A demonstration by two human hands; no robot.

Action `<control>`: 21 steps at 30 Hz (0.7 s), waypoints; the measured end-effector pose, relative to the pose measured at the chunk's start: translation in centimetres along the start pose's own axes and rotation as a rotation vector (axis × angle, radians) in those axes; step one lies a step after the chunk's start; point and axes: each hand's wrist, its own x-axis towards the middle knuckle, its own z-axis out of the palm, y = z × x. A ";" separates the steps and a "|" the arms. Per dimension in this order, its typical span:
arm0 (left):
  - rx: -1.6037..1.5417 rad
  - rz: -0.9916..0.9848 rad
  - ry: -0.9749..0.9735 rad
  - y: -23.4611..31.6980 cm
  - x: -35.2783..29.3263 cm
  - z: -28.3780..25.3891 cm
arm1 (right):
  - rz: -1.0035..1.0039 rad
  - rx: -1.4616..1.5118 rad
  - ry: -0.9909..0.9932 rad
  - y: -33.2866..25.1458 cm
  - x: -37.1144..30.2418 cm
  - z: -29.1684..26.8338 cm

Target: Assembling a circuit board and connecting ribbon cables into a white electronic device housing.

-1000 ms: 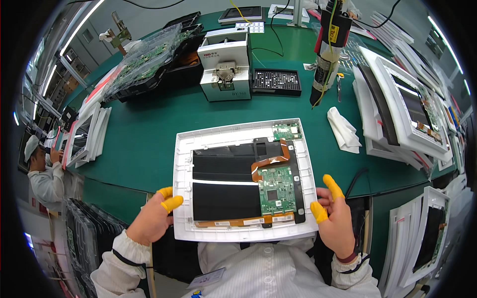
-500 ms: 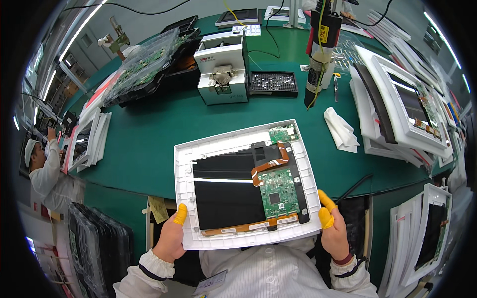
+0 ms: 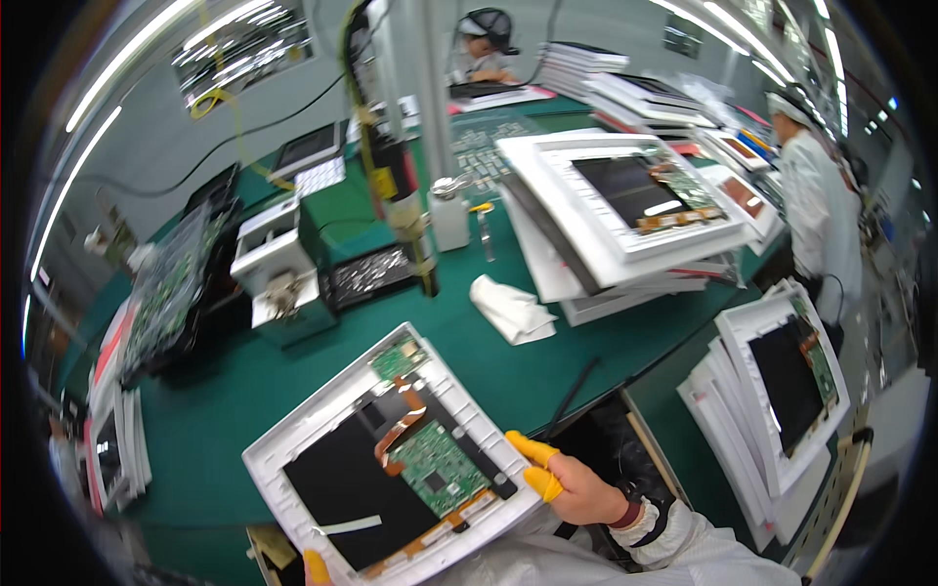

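A white display housing (image 3: 278, 444) is held face down and tilted between my two hands over the front of the table. Inside it lie a black panel (image 3: 337, 479), a green circuit board (image 3: 438, 467), a smaller green board (image 3: 399, 359) and an orange-brown flat cable (image 3: 408, 422). My right hand (image 3: 576, 485), with yellow finger cots, grips the housing's right edge, thumb on top. At the lower edge of the view shows the yellow-tipped thumb of my left hand (image 3: 316, 568), pressed on the housing's near left corner; its other fingers are hidden.
A stack of white housings (image 3: 611, 264) stands right of a white cloth (image 3: 513, 311). More housings (image 3: 782, 430) lean at far right. Behind my hands are a small white machine (image 3: 283, 283), a black parts tray (image 3: 371, 276) and an electric screwdriver (image 3: 405, 215). People (image 3: 816, 205) stand beyond.
My view has swung to the right, bringing the right-hand stacks closer to the middle. The housing now appears lower, further left and more tilted, still in both hands.
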 end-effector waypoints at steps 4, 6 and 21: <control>-0.063 0.152 -0.053 -0.1 -0.8 -0.7 | -0.021 0.172 -0.018 -2.2 -2.1 -1.1; 0.537 0.406 -0.050 0.7 -1.9 -0.5 | -0.132 0.334 0.038 -3.2 -3.5 -1.6; 0.171 0.072 -1.023 10.6 -5.4 21.7 | -0.701 0.345 1.025 -11.2 -14.3 -8.5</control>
